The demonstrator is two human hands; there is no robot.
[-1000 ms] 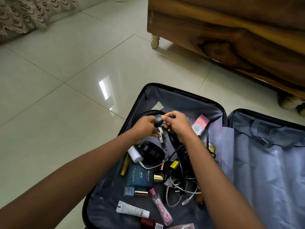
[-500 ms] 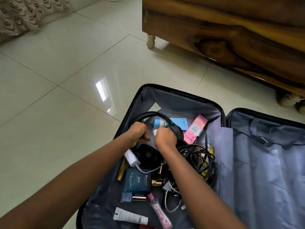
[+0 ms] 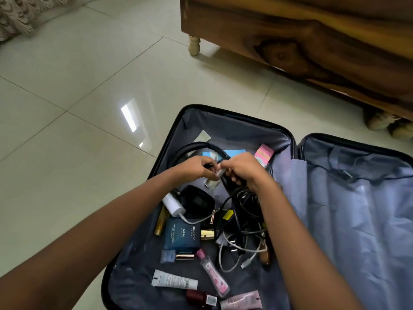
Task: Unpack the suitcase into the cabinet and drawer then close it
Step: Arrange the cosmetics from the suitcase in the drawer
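The open suitcase (image 3: pixel 169 139) lies flat on the tiled floor, and its left half holds toiletries and cables. My left hand (image 3: pixel 195 168) and my right hand (image 3: pixel 244 171) meet above the tangle of black cables (image 3: pixel 243 198). The left fingers pinch a black cable end. The right hand is closed on the black cable, with a small silver-capped piece (image 3: pixel 220 173) between the hands. Below them sits a small clear vial (image 3: pixel 211 183). Black headphones (image 3: pixel 194 146) curve behind the hands. A blue cologne box (image 3: pixel 182 234), a white charger (image 3: pixel 173 203) and a black case (image 3: pixel 197 201) lie nearer me.
The suitcase's right half (image 3: pixel 357 198) shows only grey lining. A pink box (image 3: pixel 263 153), tubes (image 3: pixel 174 281), a pink bottle (image 3: pixel 213 274) and white cables (image 3: pixel 243 249) lie in the left half. A wooden furniture piece on legs (image 3: pixel 290 45) stands behind. A curtain (image 3: pixel 20 16) hangs at far left.
Half a second ago both hands were pressed down by the headphones. They have since lifted slightly and come together over the cables, holding the black cable and silver piece.
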